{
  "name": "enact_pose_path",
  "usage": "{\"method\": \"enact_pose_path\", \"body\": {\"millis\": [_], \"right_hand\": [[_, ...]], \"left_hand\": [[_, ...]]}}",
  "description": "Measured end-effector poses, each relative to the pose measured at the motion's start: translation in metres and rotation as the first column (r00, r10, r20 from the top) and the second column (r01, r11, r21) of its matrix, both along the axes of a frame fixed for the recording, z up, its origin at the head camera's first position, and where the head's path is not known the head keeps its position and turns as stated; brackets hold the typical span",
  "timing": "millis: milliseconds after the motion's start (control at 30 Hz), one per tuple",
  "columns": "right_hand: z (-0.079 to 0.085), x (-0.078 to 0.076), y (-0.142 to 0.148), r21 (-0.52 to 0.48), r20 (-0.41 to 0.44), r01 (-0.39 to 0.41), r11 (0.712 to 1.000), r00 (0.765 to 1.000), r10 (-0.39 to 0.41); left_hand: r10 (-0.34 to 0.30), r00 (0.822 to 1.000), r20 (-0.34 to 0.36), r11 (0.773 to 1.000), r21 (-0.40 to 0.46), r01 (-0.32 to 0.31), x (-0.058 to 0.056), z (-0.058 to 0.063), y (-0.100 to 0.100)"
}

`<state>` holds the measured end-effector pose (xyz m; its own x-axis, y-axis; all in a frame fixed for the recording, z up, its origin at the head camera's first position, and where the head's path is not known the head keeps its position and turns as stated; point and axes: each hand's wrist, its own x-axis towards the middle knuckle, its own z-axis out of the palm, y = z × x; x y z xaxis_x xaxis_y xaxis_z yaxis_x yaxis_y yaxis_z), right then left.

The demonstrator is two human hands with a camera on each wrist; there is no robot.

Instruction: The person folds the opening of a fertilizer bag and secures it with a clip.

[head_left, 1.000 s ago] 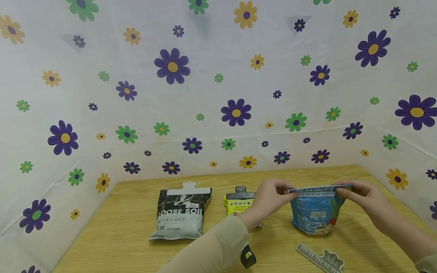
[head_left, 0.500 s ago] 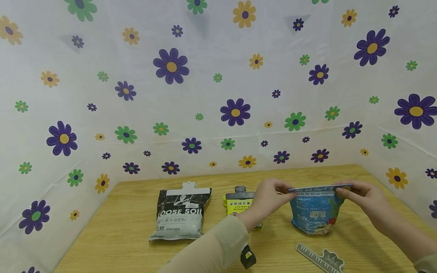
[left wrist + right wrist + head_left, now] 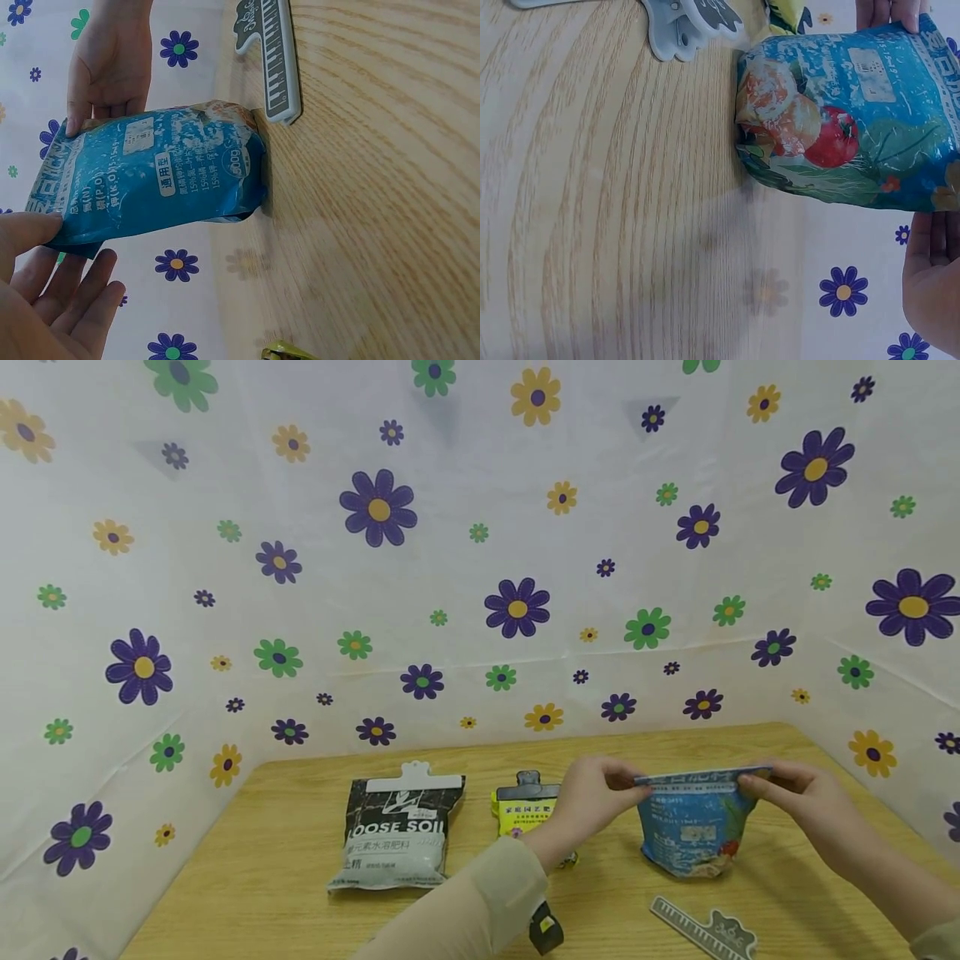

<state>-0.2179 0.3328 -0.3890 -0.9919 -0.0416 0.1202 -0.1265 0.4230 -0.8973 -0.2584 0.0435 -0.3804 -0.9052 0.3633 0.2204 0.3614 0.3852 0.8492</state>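
Note:
A blue fertilizer bag (image 3: 690, 831) with printed vegetables stands upright on the table, its top edge stretched flat between both hands. The left hand (image 3: 592, 793) pinches the top left corner between thumb and fingers. At the opposite corner the right hand (image 3: 795, 789) pinches the edge the same way. In the left wrist view the bag (image 3: 165, 172) shows white lettering and its base touches the wood. Just in front of it lies a grey-and-white sealing clip (image 3: 708, 931) with a piano-key pattern.
A black-and-white "LOOSE SOIL" bag (image 3: 397, 839) with a white clip (image 3: 414, 779) lies left. A yellow bag (image 3: 521, 814) with a dark clip (image 3: 528, 787) is partly behind the left arm. A small black object (image 3: 545, 929) lies near the left sleeve. Flowered cloth (image 3: 480, 568) surrounds the table.
Both hands keep their pinch on the blue bag's top edge, with almost no movement. The view shifts very slightly.

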Motion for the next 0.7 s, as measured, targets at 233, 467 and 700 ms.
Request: {"method": "enact_pose_path", "body": {"millis": [233,467,700], "right_hand": [[0.0012,0.0003,0.0013,0.020,0.033,0.006,1.000,0.999,-0.006],[0.0029,-0.0010,0.0026,0.055,0.042,0.021,0.998,0.999,-0.023],[0.0004,-0.0001,0.0042,0.068,-0.003,0.011,0.998,1.000,-0.011]], "left_hand": [[0.007,1.000,0.003,1.000,0.016,-0.007,0.0001,-0.0021,0.0012],[0.005,1.000,0.013,0.999,0.033,-0.006,0.0004,-0.0027,0.0011],[0.006,1.000,0.005,1.000,0.029,-0.006,0.0016,-0.0009,0.0008]]}}
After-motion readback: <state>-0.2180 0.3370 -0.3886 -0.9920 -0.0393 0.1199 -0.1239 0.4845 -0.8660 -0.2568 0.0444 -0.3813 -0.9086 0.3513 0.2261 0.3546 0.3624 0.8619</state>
